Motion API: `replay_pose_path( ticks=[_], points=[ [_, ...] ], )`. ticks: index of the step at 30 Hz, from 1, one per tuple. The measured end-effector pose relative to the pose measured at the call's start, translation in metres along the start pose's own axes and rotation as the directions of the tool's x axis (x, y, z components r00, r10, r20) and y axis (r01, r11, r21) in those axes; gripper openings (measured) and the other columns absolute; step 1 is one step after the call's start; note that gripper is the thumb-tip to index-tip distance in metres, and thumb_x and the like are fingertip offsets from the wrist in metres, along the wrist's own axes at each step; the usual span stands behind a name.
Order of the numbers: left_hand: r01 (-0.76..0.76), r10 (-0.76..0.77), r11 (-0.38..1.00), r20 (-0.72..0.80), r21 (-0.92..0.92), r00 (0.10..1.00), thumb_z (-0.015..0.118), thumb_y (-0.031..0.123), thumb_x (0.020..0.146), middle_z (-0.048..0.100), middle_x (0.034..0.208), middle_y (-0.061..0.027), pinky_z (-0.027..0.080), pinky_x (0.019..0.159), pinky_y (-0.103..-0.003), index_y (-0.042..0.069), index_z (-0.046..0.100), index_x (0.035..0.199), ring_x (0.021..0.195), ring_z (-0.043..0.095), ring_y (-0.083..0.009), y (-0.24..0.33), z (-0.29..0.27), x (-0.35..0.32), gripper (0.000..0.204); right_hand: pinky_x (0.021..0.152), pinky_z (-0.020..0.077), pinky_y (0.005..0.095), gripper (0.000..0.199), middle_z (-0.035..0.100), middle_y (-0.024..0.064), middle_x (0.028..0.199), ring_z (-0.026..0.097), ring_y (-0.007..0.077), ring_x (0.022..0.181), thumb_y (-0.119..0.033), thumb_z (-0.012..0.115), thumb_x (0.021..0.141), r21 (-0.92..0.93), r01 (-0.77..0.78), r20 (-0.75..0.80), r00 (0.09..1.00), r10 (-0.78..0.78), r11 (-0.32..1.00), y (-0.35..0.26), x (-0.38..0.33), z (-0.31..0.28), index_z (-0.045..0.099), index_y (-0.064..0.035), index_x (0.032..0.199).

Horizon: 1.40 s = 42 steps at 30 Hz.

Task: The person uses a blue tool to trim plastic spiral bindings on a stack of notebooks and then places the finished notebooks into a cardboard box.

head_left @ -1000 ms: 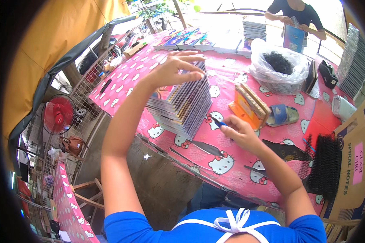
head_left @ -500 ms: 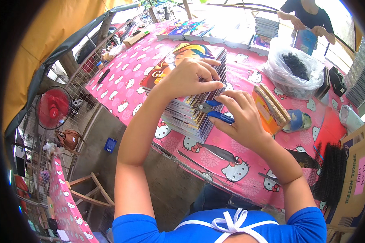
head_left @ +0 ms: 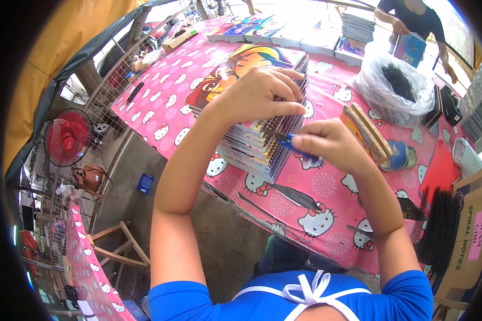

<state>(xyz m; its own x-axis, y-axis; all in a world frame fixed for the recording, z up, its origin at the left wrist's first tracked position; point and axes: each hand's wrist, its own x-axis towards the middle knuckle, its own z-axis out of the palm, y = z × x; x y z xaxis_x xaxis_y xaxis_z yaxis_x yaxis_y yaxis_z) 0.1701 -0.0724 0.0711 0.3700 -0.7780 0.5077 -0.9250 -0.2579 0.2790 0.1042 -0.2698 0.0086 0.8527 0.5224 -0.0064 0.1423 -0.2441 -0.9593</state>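
Head view: brace firmly, mind the tips

On the pink-covered table point(head_left: 154, 111) sits the notebook stack point(head_left: 247, 152). Over its coiled edge point(head_left: 278, 170) curls the left hand point(head_left: 262, 93); whether it pinches anything, I can't tell. Blue-handled pliers point(head_left: 288, 141) are clasped in the right hand point(head_left: 329, 139), best kept clear of the left.

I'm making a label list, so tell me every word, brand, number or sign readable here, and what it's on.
I don't copy out wording; print stands here:
Cardboard box: large dark capitals, legible.
Pink label on it: dark capitals, legible.
Top notebook: cover lettering, partly hidden by the left hand.
Blue item on the ground: too small.
Far notebooks: too blurred.
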Motion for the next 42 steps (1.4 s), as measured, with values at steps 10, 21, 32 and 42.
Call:
replay_pose_path(
  ticks=[10,21,32,42],
  points=[
    [-0.004,-0.013,0.994,0.166,0.105,0.986,0.072,0.024,0.076,0.060,0.054,-0.0003,0.040,0.097,-0.039,0.005,0.064,0.056,0.094,0.066,-0.0174,0.000,-0.004,-0.001,0.029,0.069,0.0495,0.0294,0.035,0.064,0.0084,0.084,0.062,0.0155,0.071,-0.024,0.073,0.079,-0.607,0.462,-0.235,0.673,-0.701,0.647,0.012,-0.010,0.023,0.061,-0.0004,0.101],
    [-0.002,-0.036,0.989,0.254,0.146,0.967,0.062,0.032,0.086,0.063,0.059,-0.0013,0.032,0.101,-0.040,0.006,0.068,0.059,0.103,0.059,-0.0177,0.005,-0.002,0.000,0.038,0.064,0.0498,0.0319,0.037,0.066,0.0083,0.083,0.062,0.0167,0.070,-0.033,0.071,0.081,-0.055,0.166,-0.098,0.980,-0.171,0.985,0.017,-0.009,0.016,0.062,-0.0025,0.098],
    [0.039,-0.084,0.989,0.316,0.146,0.945,0.059,0.028,0.087,0.063,0.061,-0.0008,0.034,0.097,-0.036,0.006,0.068,0.058,0.100,0.058,-0.0195,0.009,-0.006,0.009,0.038,0.053,0.0475,0.0245,0.038,0.063,0.0024,0.068,0.060,0.0088,0.061,-0.035,0.069,0.083,0.434,-0.197,0.109,0.980,0.166,0.879,0.026,0.001,0.008,0.066,0.0024,0.086],
    [0.101,-0.144,0.986,0.381,0.132,0.913,0.046,0.028,0.093,0.064,0.065,0.0000,0.023,0.103,-0.040,0.006,0.069,0.061,0.103,0.054,-0.0197,0.013,-0.006,0.009,0.045,0.068,0.0480,0.0330,0.039,0.062,0.0118,0.092,0.061,0.0223,0.078,-0.025,0.079,0.070,-0.656,0.464,-0.202,0.652,-0.731,0.596,0.032,-0.010,0.021,0.062,-0.0045,0.099]
  ],
)
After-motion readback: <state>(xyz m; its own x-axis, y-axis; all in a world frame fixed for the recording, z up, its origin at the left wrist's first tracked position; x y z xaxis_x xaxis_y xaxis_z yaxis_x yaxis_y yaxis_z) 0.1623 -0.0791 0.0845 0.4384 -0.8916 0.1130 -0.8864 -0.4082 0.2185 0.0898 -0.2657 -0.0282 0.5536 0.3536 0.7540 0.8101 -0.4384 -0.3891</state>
